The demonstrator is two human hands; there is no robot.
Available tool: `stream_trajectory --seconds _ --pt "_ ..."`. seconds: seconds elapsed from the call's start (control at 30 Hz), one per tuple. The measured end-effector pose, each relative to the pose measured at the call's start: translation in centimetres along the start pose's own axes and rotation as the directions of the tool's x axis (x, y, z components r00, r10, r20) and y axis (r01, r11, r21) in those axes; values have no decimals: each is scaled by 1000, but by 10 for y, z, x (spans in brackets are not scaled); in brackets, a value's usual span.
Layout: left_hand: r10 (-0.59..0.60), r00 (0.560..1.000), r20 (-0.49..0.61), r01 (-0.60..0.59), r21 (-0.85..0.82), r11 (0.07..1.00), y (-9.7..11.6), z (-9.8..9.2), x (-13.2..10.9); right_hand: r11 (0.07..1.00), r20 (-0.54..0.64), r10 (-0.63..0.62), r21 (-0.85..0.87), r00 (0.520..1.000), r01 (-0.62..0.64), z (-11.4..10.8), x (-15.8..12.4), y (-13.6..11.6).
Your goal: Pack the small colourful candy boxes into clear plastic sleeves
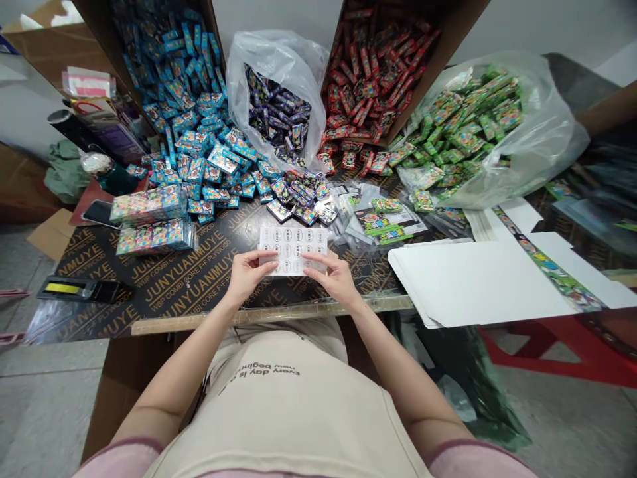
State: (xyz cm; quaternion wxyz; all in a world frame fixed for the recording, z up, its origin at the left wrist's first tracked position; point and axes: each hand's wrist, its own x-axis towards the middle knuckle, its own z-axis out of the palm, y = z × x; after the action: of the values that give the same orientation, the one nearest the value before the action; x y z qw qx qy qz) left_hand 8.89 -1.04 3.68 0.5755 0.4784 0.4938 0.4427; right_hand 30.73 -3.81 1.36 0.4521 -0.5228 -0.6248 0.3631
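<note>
A white sheet of round stickers [292,247] is held up between my two hands, just above the near part of the dark plywood table. My left hand [247,273] pinches its left edge, thumb on the front. At the right edge, my right hand [336,277] grips it the same way. Black print shows in each circle, too small to read. Right behind the sheet lie small dark purple boxes [303,192]. Clear plastic sleeves with printed green cards [383,222] lie to the right of the sheet.
Blue boxes [199,153] spill from a carton at back left. A plastic bag [239,99] holds purple boxes, a carton red ones [363,86], another bag green ones [468,126]. Wrapped stacks [154,237], a tape dispenser [82,289] and white card sheets [448,279] flank the work area.
</note>
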Motion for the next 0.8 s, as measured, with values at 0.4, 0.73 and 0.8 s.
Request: stream_trajectory --seconds 0.4,0.73,0.8 --pt "228 971 -75 -175 427 887 0 -2 3 980 -150 176 -61 973 -187 8 6 -17" --pt "86 989 117 -127 412 902 9 -15 8 966 16 252 53 968 -253 0 5 -25" --pt "-22 989 145 -31 356 934 7 -16 8 957 -13 283 73 959 -281 1 4 -23"
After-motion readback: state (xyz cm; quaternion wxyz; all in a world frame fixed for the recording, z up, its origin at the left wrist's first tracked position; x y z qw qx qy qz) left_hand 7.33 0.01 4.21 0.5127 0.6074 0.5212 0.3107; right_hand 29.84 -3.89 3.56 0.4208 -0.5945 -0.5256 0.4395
